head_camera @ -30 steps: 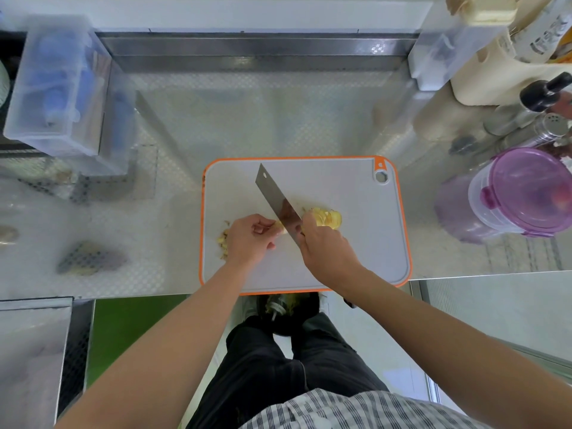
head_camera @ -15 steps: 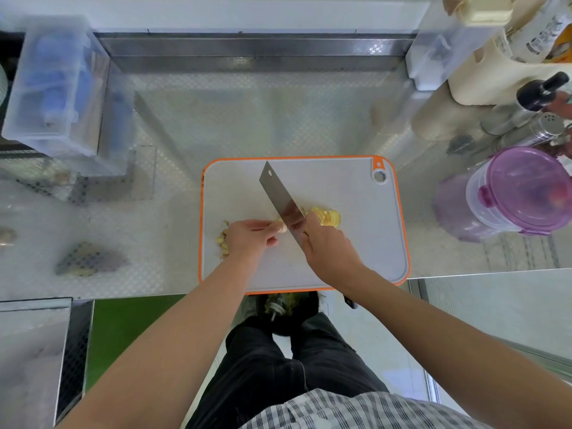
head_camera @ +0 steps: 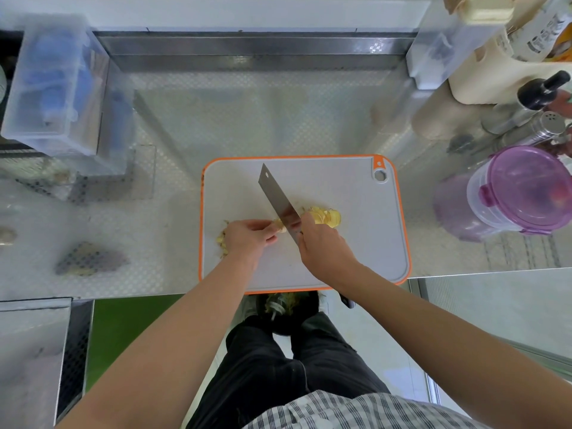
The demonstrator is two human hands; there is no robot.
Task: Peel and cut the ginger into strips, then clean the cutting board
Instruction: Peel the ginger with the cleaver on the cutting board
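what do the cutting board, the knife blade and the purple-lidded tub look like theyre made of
Cutting board: probably plastic, a matte pale grey face with a moulded orange rim and hang hole.
Knife blade: metal, likely steel, a smooth grey face with a dull sheen.
Purple-lidded tub: plastic, with see-through walls and a glossy, translucent purple lid with a clip.

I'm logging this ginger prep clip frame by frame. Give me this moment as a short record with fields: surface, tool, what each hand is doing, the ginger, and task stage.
surface: grey cutting board with orange rim, on a metal counter
tool: cleaver, blade pointing away from the person
right hand: grips the cleaver at the handle end
left hand: pins a ginger piece against the blade
cut ginger: pile of slices right of the blade; scraps by the left hand
task stage: cutting under way; board not yet cleaned
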